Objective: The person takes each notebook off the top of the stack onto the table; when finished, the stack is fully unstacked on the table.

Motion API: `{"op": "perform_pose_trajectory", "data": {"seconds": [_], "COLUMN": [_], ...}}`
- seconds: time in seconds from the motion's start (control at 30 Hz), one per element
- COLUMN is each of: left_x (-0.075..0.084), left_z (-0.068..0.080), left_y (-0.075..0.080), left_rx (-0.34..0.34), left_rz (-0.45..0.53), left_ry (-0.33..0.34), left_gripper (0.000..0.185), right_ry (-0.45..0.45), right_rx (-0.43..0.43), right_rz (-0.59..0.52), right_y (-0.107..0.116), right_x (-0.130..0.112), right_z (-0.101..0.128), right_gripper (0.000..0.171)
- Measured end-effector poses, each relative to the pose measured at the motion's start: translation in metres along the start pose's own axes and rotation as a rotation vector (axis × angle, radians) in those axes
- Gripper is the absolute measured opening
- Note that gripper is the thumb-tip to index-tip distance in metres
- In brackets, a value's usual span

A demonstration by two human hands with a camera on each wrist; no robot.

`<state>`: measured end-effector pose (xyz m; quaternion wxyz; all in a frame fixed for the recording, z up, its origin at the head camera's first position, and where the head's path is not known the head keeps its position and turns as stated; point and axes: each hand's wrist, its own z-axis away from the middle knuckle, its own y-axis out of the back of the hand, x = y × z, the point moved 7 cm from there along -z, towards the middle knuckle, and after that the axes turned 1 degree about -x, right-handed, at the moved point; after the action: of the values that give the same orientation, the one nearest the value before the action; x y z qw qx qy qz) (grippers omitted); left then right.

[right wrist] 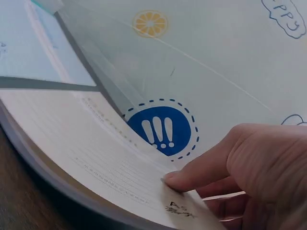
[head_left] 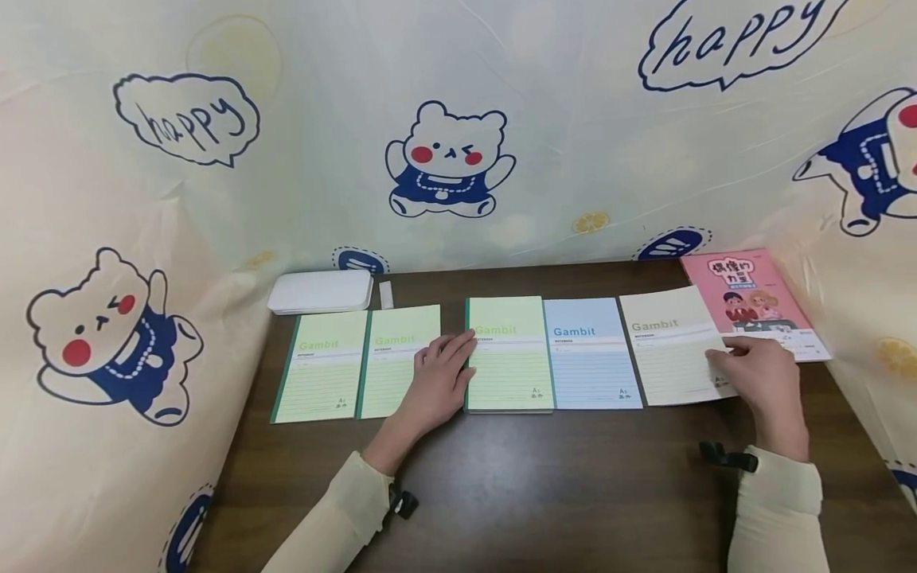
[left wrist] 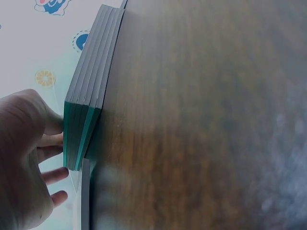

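Note:
Several Gambit notebooks lie in a row on the dark wooden table. My left hand lies flat on the second green notebook, its straight fingertips touching the spine edge of the green notebook stack. To the right lie a blue notebook and a cream notebook. My right hand pinches the cream notebook's right edge, thumb on the cover and fingers beneath; that edge curves up slightly.
Another green notebook lies at the far left. A pink book sits at the back right, partly under the cream one. A white box stands at the back left. A bear-print curtain walls in the table on three sides.

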<state>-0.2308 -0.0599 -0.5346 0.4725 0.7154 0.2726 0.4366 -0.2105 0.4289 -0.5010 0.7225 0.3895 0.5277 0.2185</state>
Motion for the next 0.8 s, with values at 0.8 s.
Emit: {"op": "perform_pose_trajectory", "data": {"seconds": [0.8], "left_x": [-0.005], "left_z": [0.002], "left_y": [0.002], "left_rx": [0.014], "left_rz": [-0.033], "left_ry": [0.083], "left_gripper": [0.055], "right_ry": [0.363], "right_rx": [0.103], "right_rz": [0.057], "right_y": [-0.046], "right_x": [-0.074], "right_z": [0.007], "right_gripper": [0.031]}}
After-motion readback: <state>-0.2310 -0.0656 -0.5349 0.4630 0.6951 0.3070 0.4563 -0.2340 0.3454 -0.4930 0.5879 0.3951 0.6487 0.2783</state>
